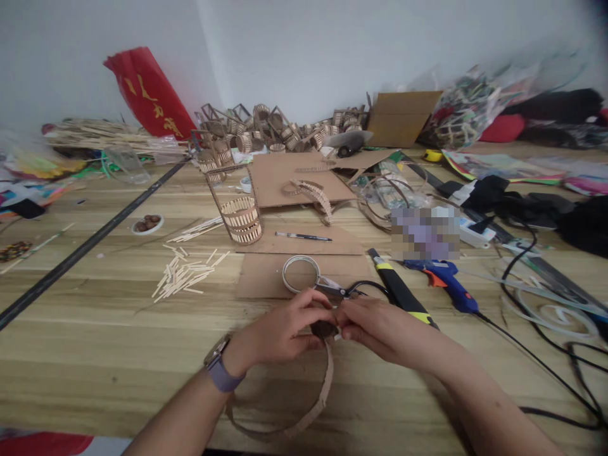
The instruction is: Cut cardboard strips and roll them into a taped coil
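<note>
Close fingertip work seems in hand where a curled strip (325,386) meets a dark piece (323,329) above the worktop (118,367): the left hand (294,324) curls its fingers around that piece, the right hand (373,326) bunches beside it, its hold hidden. The next move calls for steady pinching.

The wood-grained bench (142,373) is carrying loose sticks (183,278) and a white dish (148,233) toward the left; a glue gun (451,285) is lying right, a cardboard box (403,123) standing far.
</note>
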`<control>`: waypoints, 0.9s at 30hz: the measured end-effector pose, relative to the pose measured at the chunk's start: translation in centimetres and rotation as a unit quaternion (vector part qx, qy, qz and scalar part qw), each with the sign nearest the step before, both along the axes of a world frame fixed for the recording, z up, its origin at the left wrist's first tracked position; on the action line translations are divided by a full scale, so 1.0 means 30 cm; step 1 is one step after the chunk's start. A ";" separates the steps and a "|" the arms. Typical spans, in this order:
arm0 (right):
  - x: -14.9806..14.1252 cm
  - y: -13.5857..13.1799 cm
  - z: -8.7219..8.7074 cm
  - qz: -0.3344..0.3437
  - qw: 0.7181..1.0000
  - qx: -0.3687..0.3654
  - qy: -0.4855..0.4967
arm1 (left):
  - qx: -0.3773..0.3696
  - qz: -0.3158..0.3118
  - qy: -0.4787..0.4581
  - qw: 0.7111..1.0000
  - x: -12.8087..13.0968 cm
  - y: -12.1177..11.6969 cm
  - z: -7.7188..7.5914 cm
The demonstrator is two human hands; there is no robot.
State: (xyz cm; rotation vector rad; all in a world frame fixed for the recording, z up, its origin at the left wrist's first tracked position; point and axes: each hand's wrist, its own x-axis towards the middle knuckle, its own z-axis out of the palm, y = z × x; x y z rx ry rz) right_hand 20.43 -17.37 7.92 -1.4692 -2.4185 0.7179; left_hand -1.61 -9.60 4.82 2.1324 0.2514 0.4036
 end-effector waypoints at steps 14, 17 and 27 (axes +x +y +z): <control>-0.038 0.005 -0.045 -0.074 0.994 0.072 -0.034 | -0.010 0.011 -0.020 1.000 0.001 0.000 -0.010; -0.044 0.003 -0.047 -0.102 0.994 0.046 0.005 | -0.006 0.016 -0.018 1.000 0.001 0.001 -0.012; -0.028 0.004 -0.027 -0.145 0.983 -0.045 0.105 | -0.022 0.038 -0.042 0.998 -0.001 0.010 -0.006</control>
